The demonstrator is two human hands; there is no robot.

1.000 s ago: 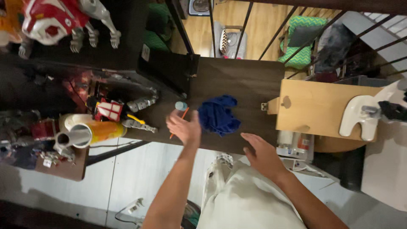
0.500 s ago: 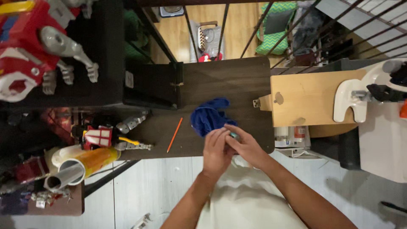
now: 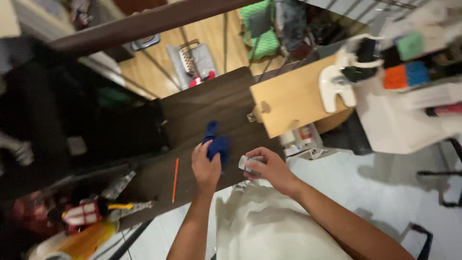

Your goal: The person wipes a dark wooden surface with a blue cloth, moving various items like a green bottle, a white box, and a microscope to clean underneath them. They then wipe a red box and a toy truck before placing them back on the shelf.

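Left hand point(image 3: 206, 166) bunches a blue cloth point(image 3: 216, 144) (soft, light) on the worktop point(image 3: 211, 108); fingers curled round it. Right hand point(image 3: 267, 167) pinches a small bottle point(image 3: 246, 163); probably rigid, best held at its sides.

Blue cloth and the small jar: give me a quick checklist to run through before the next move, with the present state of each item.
1. Left hand grips the blue cloth: ok, the fingers are closed on its near end.
2. Right hand holds the small jar: ok, the fingers wrap it.
3. Jar lid on or off: cannot tell, the picture is blurred and the fingers cover it.
4. Cloth touching the jar: not ok, a gap shows between them.
5. Orange pencil out of the way: ok, it lies on the dark table to the left of the left hand.
6. Sharp view: not ok, motion blur.
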